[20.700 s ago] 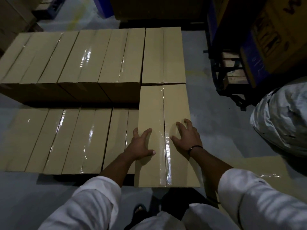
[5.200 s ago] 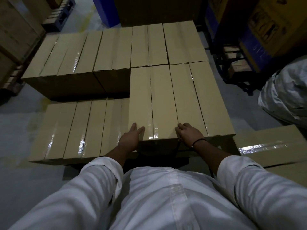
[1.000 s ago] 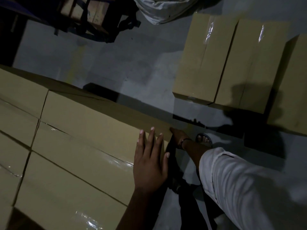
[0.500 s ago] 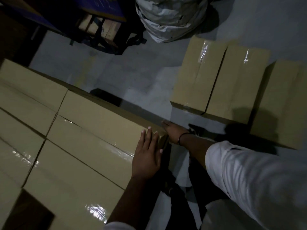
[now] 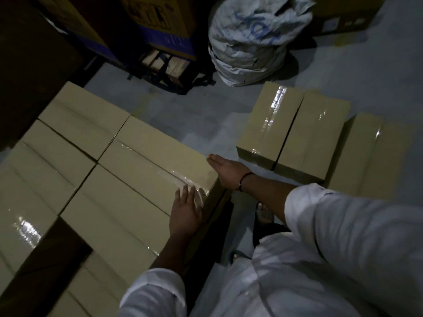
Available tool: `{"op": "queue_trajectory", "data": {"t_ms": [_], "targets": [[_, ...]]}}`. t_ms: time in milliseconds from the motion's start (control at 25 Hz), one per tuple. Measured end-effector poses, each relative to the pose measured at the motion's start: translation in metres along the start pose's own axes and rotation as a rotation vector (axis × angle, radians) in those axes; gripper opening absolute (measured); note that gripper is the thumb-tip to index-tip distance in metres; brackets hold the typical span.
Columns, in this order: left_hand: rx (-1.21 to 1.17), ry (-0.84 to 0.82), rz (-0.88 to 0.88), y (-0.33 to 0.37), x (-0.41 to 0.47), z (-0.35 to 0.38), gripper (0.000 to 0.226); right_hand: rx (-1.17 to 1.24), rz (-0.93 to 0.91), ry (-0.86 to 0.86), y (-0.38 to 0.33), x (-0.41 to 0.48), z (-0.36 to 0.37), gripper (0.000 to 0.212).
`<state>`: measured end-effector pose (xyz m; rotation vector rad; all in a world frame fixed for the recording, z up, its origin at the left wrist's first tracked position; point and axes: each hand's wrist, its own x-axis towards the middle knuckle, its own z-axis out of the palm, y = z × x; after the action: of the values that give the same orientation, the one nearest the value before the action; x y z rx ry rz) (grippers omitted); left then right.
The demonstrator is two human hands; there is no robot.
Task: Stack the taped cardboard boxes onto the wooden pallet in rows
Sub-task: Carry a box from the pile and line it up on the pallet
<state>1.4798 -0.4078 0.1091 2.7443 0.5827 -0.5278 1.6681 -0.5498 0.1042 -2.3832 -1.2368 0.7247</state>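
Several taped cardboard boxes form a stack at the left; the pallet beneath them is hidden. The nearest top box (image 5: 158, 161) lies at the stack's right end. My left hand (image 5: 186, 209) rests flat on its near corner with the fingers straight. My right hand (image 5: 225, 169) presses flat against that box's right end face. On the floor to the right stand three more taped boxes: one (image 5: 267, 124), a second (image 5: 313, 136) beside it, and a third (image 5: 375, 156) further right.
A white woven sack (image 5: 249, 40) sits on the grey floor at the back. Left of it a dark pallet (image 5: 167, 65) carries large blue-and-yellow cartons (image 5: 146, 24). A gap (image 5: 45, 266) shows in the stack's top layer at lower left. My foot (image 5: 264, 212) stands beside the stack.
The view has swung up and left, bringing the sack and cartons into sight. My right hand now lies flat on the box's end. My left hand stays on the corner.
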Motion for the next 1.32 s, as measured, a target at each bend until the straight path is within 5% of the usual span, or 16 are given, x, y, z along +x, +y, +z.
{"op": "queue_trajectory", "data": {"t_ms": [360, 680, 1000, 1320], "targets": [[-0.099, 0.179, -0.111, -0.033, -0.108, 0.002, 0.066, -0.220, -0.152, -0.028, -0.102, -0.046, 0.021, 0.075], [-0.137, 0.215, -0.022, -0.001, -0.121, 0.008, 0.064, -0.249, -0.138, 0.080, -0.111, -0.107, 0.020, 0.067], [-0.080, 0.202, 0.235, 0.094, -0.088, 0.007, 0.064, -0.211, 0.056, 0.237, -0.039, -0.181, -0.019, 0.064], [-0.041, 0.073, 0.427, 0.270, -0.066, 0.039, 0.065, -0.169, 0.350, 0.334, 0.101, -0.326, -0.055, 0.060]]}}
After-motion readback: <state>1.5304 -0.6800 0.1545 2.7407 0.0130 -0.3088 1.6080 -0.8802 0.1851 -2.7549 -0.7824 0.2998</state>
